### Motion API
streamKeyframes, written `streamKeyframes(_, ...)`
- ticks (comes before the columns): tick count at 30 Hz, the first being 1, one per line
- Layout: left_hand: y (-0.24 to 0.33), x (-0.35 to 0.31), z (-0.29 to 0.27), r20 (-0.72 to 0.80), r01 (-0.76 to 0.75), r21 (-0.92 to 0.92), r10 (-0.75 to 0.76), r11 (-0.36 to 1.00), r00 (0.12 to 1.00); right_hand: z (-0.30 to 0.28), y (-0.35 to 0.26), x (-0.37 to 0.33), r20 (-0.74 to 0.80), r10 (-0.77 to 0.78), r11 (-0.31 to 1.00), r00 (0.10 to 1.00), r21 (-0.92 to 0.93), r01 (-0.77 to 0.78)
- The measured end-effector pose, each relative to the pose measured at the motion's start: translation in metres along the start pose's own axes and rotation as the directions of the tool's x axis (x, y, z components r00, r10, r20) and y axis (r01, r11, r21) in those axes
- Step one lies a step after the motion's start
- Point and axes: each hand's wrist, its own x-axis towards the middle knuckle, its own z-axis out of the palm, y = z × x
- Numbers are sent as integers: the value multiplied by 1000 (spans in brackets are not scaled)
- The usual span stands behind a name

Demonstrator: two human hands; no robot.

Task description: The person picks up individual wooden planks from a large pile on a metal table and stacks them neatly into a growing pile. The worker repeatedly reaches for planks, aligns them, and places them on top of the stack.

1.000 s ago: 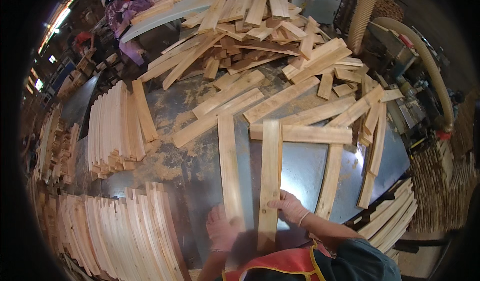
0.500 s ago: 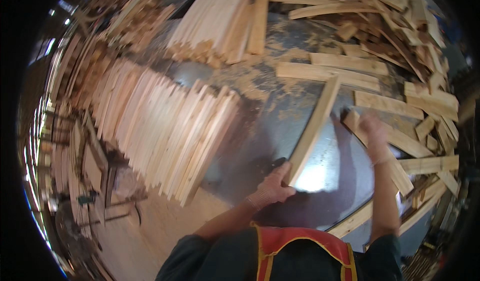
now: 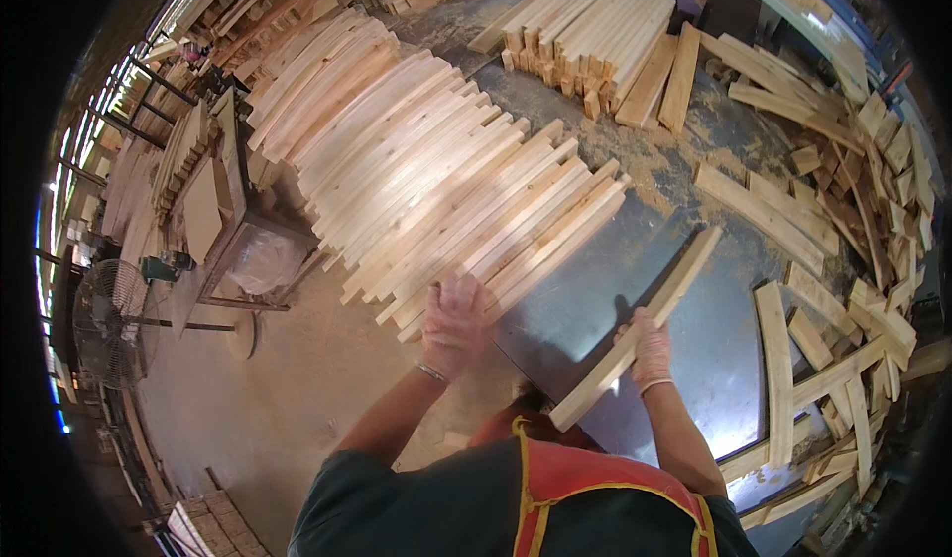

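The worktop (image 3: 555,309) is partly covered by a row of wooden slats (image 3: 436,185). Beside it, over the worktop, a single slat (image 3: 607,371) is clamped in the fingers of the right hand (image 3: 652,352). The row's near edge is touched by the left hand (image 3: 456,326); its fingers' grip cannot be told.

We record: held strip (image 3: 607,369), smooth matt wood; stacked strips (image 3: 436,180), bare matt wood; tabletop (image 3: 570,304), glossy, metal-looking; shirt (image 3: 416,497), matt cloth.

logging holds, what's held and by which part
Right hand holds a board near its middle; whether the left hand grips the board row is unclear.
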Motion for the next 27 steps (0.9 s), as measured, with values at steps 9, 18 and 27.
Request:
streamKeyframes(9, 31, -1, -44, 98, 121, -376, -91, 919, 991, 79, 25, 46, 289, 121, 572, 950, -802, 171)
streamKeyframes(18, -19, -11, -42, 602, 533, -683, -28, 500, 798, 112, 39, 23, 118, 52, 816, 992, -577, 26)
streamKeyframes(27, -67, -14, -107, 546, 411, -644, 11, 645, 838, 123, 31, 3, 224, 139, 875, 965, -484, -14)
